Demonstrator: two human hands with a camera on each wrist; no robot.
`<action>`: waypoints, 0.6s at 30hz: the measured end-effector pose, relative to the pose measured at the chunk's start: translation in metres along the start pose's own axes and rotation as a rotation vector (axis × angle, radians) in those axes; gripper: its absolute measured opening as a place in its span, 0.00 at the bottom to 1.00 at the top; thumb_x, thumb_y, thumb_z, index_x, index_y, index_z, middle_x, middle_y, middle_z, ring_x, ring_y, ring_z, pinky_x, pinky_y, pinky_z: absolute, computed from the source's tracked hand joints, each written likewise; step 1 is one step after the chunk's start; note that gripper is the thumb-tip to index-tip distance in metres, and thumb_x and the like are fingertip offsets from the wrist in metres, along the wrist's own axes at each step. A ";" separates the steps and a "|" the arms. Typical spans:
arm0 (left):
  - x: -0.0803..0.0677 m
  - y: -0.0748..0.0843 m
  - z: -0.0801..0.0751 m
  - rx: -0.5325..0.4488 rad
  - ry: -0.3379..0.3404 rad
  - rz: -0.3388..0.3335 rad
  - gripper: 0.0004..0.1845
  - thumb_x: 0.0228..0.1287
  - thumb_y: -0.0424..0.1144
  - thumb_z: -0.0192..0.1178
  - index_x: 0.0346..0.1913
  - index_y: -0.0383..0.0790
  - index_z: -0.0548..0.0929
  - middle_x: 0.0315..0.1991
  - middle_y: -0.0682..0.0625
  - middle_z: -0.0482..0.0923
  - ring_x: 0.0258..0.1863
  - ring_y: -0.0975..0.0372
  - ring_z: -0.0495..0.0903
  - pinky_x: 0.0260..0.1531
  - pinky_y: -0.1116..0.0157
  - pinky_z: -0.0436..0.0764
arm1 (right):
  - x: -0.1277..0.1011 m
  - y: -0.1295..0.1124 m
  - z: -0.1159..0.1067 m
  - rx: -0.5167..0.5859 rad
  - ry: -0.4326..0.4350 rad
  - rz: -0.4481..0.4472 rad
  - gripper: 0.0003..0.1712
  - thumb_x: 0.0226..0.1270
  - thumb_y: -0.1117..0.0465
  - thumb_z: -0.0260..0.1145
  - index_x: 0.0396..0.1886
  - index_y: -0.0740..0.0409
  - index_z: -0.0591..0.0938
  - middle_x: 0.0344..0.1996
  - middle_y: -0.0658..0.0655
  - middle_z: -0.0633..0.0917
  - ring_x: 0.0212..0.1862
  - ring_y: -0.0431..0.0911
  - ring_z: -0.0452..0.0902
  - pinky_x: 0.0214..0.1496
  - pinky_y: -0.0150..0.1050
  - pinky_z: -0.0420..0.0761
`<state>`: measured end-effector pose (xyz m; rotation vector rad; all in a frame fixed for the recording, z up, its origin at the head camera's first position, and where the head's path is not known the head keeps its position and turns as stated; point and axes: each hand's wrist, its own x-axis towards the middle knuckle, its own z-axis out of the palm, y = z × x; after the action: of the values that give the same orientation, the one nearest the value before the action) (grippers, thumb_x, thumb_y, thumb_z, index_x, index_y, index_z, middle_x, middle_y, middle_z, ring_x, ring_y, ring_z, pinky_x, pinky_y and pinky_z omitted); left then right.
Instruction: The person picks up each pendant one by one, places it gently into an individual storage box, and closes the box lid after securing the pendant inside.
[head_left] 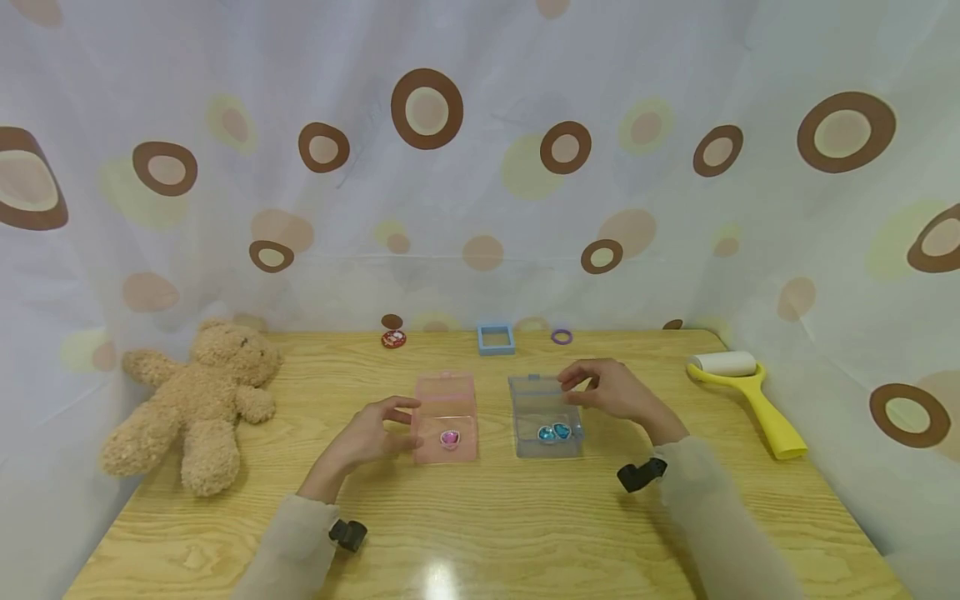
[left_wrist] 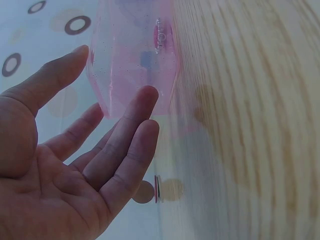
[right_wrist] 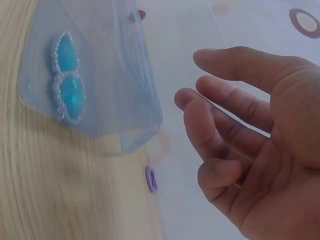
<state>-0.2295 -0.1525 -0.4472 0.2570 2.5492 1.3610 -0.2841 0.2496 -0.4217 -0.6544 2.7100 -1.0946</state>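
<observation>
Centrally on the wooden table [head_left: 525,533], left hand [head_left: 367,437] fingers spread and relaxed just beside the pink box [head_left: 446,417], holding nothing; pink gem [head_left: 449,438] inside. Right of it, right hand [head_left: 611,390] loosely open at the blue box [head_left: 545,415] far edge, gripping nothing; two blue gems [head_left: 555,432] inside. Teddy bear [head_left: 191,400] lower left, yellow lint roller [head_left: 742,392] at right.

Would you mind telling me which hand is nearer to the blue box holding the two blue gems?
Right. The right hand hovers at the blue box's far right corner, fingers loosely open. The left hand is by the pink box, further off.
</observation>
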 end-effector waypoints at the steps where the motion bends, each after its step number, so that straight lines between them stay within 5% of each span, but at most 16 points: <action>1: 0.000 0.000 0.000 0.000 0.000 0.001 0.32 0.59 0.36 0.72 0.67 0.41 0.75 0.56 0.38 0.81 0.54 0.49 0.81 0.42 0.60 0.83 | -0.002 0.002 -0.001 -0.003 0.005 0.001 0.16 0.67 0.56 0.70 0.52 0.57 0.84 0.44 0.57 0.88 0.38 0.45 0.81 0.35 0.35 0.81; 18: 0.000 0.000 0.000 -0.019 -0.008 -0.003 0.32 0.59 0.35 0.71 0.67 0.40 0.74 0.56 0.37 0.80 0.52 0.50 0.81 0.39 0.62 0.83 | -0.035 0.044 -0.027 -0.076 0.096 0.060 0.16 0.69 0.57 0.68 0.53 0.57 0.84 0.45 0.56 0.88 0.42 0.45 0.81 0.42 0.34 0.79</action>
<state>-0.2297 -0.1523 -0.4470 0.2552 2.5277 1.3795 -0.2758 0.3102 -0.4337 -0.5401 2.8447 -1.0393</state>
